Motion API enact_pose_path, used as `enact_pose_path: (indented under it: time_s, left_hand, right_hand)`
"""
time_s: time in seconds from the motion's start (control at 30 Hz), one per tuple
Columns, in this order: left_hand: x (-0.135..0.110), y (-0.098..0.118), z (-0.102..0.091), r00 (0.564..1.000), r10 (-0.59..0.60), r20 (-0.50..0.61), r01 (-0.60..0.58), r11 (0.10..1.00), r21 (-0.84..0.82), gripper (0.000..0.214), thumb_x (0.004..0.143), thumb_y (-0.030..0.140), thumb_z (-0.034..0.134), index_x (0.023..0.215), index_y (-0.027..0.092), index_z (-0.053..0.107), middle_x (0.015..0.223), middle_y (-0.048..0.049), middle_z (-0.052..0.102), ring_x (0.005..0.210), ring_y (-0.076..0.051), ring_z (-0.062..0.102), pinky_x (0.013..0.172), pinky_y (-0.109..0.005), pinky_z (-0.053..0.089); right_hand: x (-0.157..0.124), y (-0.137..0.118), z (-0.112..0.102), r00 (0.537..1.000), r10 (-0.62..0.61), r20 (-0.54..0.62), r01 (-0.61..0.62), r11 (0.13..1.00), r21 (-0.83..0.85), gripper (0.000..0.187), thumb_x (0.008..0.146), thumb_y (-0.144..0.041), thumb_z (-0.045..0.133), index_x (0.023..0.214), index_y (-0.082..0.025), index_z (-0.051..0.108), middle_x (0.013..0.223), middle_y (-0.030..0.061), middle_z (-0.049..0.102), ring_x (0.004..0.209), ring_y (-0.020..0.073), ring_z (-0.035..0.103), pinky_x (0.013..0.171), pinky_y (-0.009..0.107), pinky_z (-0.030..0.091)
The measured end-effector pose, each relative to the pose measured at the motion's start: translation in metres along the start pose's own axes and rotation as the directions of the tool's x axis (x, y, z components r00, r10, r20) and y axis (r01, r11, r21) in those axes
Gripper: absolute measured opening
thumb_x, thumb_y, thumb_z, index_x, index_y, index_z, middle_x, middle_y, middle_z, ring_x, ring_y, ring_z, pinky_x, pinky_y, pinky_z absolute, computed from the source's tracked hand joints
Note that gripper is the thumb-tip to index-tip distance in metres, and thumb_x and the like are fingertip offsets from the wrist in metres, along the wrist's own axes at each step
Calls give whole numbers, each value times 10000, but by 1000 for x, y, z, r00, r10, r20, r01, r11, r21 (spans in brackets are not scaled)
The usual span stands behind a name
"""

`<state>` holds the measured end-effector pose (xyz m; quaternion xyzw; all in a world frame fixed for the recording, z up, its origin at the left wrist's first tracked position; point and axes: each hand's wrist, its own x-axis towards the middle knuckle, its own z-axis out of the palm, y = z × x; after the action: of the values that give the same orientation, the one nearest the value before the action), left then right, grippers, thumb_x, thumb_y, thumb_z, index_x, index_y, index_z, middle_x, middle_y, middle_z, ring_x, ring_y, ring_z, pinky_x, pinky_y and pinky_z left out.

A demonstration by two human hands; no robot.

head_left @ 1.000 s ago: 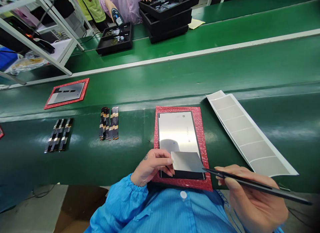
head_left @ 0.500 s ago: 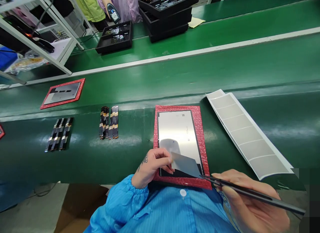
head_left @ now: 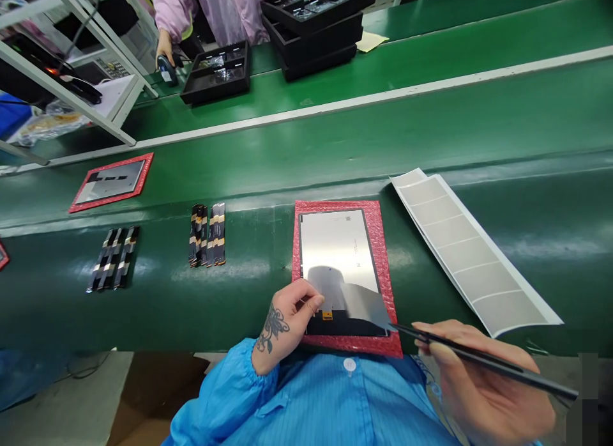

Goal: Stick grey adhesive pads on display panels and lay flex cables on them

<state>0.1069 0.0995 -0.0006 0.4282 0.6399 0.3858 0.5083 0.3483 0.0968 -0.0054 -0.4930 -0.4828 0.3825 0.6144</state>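
A silver display panel (head_left: 330,245) with a black lower strip rests on a red bubble-wrap sheet (head_left: 385,273) in front of me. Over its lower part, a thin grey adhesive sheet (head_left: 366,301) is held slantwise and slightly curved. My left hand (head_left: 290,315) is closed, thumb and forefinger pinching the sheet's left end. Black tweezers (head_left: 483,355) are gripped in my right hand (head_left: 483,382), and their tips meet the sheet's lower right corner. An orange connector patch (head_left: 327,315) shows on the black strip, near my left fingertips.
Backing sheets of grey stickers (head_left: 464,248) lie to the right. Dark flex-cable strips (head_left: 207,235) and more strips (head_left: 113,259) lie left, below another panel (head_left: 112,179) on red wrap. Across the belt are stacked black trays (head_left: 316,40) and a co-worker's hand (head_left: 165,46) with a scanner (head_left: 167,70).
The grey sheet has come down closer to the panel, its left end shifting left with my left hand. The orange patch is now uncovered. The co-worker's scanner has moved left and down.
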Motion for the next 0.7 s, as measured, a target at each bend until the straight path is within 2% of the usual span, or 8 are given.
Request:
enact_pose_path:
  time_s: [0.07,0.17,0.3,0.37,0.53,0.7]
  left_hand:
    - [-1,2,0,999,-35,27,36,998,-43,394,831,535,806,630,219,684,659,-42,646,615,-177,581,609,-310,464]
    - [-4,4,6,992,-110,55,116,987,-115,467,798,634,836,663,213,683,646,-30,637,600,-165,585,600,-296,494]
    - [-7,3,17,971,-203,127,224,957,-185,675,747,869,769,672,214,627,546,-4,572,487,-133,524,495,-267,439]
    - [-7,0,21,967,-213,139,239,949,-205,717,711,912,763,660,221,576,501,12,541,436,-114,475,453,-251,388]
    - [-3,-7,21,962,-205,179,245,940,-236,589,743,743,836,689,221,568,467,41,542,409,-94,430,431,-218,331]
    - [0,-1,20,940,-255,226,307,922,-235,472,726,606,849,684,203,607,512,21,588,455,-104,505,476,-228,423]
  right_hand:
    - [0,0,0,999,-14,-39,12,999,-38,186,833,-331,902,981,-408,821,810,-32,859,692,296,834,571,416,727]
    - [0,-1,-1,999,-5,-42,2,998,-68,137,862,-357,894,970,-374,811,820,-37,861,666,268,830,497,346,697]
    - [1,-3,-2,999,-37,-23,36,999,-38,113,910,-382,876,997,-382,804,835,-22,866,704,265,833,557,372,722]
    - [2,-4,0,997,-78,17,78,997,-15,125,913,-342,878,1011,-374,809,843,-15,871,713,263,838,576,373,728]
    - [5,-7,3,987,-139,86,137,990,22,170,911,-250,877,1041,-340,813,837,-7,874,705,233,842,599,323,731]
    - [4,-5,3,980,-170,100,164,984,63,227,919,-195,857,1091,-336,817,810,-18,859,708,222,840,635,329,740]
